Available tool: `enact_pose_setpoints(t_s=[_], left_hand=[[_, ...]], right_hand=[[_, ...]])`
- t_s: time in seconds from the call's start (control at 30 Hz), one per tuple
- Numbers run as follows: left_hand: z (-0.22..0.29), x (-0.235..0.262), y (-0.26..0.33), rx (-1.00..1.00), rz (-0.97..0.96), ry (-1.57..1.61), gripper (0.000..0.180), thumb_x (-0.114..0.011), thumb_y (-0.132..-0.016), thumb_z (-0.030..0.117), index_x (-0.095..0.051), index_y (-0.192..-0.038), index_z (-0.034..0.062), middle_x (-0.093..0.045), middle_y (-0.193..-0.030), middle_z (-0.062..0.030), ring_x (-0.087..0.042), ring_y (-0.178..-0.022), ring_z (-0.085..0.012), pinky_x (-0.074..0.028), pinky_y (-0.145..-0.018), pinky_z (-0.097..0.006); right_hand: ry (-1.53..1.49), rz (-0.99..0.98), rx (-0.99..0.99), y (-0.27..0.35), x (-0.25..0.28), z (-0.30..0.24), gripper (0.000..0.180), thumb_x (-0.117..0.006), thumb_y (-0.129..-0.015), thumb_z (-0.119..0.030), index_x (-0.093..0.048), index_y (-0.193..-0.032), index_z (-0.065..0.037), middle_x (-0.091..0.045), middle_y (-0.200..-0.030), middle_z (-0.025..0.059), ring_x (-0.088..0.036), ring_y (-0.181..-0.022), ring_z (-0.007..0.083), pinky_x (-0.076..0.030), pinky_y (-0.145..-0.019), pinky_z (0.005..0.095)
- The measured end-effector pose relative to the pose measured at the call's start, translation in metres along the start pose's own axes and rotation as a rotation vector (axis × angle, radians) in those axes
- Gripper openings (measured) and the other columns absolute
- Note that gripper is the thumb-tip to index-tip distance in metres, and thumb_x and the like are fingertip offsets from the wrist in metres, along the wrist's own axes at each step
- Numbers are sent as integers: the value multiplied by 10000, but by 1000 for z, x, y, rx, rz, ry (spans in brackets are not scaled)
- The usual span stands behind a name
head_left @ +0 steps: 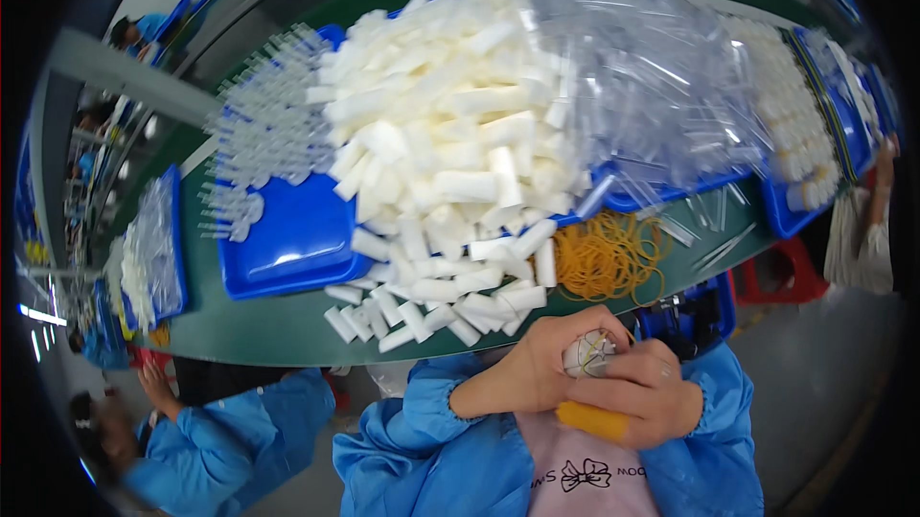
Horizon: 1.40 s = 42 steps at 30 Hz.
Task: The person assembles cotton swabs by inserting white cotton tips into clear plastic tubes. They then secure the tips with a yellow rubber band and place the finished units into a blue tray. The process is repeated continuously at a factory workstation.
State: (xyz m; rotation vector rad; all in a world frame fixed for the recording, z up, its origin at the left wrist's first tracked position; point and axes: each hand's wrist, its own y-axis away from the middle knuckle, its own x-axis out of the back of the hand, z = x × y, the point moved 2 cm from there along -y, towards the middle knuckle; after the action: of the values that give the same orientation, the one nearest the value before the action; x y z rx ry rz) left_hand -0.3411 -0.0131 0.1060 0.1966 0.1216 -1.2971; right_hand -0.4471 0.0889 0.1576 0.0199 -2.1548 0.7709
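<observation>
Close to my body, just off the table's near edge, both hands are closed around a short white bundle (588,352). Its rounded end faces up, with a thin yellowish rubber band across it. My left hand (546,349) wraps it from the left. From the right, the fingers of my right hand (661,388) press against it, one of them covered in a yellow sleeve or tape. Most of the bundle is hidden by my fingers. Nearest to my hands on the table lie a heap of yellow rubber bands (613,256) and loose white cylinders (450,301).
A large pile of white cylinders (450,114) stands mid-table, with clear plastic tubes (652,76) to its right. Stacked clear nozzle-like pieces (273,105) stand behind a blue tray (287,263). Co-workers sit left (220,440) and right (867,229); a red stool (781,273) is near.
</observation>
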Motion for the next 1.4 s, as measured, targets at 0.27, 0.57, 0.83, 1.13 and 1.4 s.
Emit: enact_pose_setpoints(t_s=[0.27,0.57,0.83,1.13,1.4], left_hand=[[-1,8,25,-124,91,761,473,-788,-717,170,-457,-1042,78,-530,-887,-44,-516,-812,-132,-438,-685,-271],[-17,1,13,88,119,913,591,-633,-801,526,-425,-1135,86,-523,-911,-47,-530,-818,-138,-436,-653,-261],[-16,-5,17,66,101,582,728,-281,-835,720,-396,-1176,87,-538,-925,-52,-535,-795,-115,-443,-675,-243],[10,7,20,-119,175,351,848,-721,-750,152,-194,-1410,71,-564,-937,-74,-547,-812,-132,-454,-720,-255],[18,18,34,-102,627,-653,903,-692,-684,81,-174,-1420,16,-638,-919,-133,-632,-826,-295,-508,-696,-350]], right_hand=[[164,-54,-370,14,0,11,340,-753,-600,-172,-664,-909,-63,-533,-772,34,-526,-719,221,-389,-561,335],[-202,-108,-173,-4,-5,4,260,-751,-650,-214,-673,-843,-57,-584,-808,43,-566,-715,193,-454,-637,305],[-1320,29,-662,-24,17,39,325,-480,-898,-180,-586,-1049,88,-633,-999,137,-522,-628,92,-434,-613,225],[-1168,-143,-782,-69,28,74,349,-485,-908,-149,-513,-1193,51,-617,-951,155,-607,-728,136,-511,-698,260],[-328,-435,-309,-59,17,43,763,-702,-742,-181,-316,-1372,7,-274,-1432,210,-340,-1288,381,-320,-1051,405]])
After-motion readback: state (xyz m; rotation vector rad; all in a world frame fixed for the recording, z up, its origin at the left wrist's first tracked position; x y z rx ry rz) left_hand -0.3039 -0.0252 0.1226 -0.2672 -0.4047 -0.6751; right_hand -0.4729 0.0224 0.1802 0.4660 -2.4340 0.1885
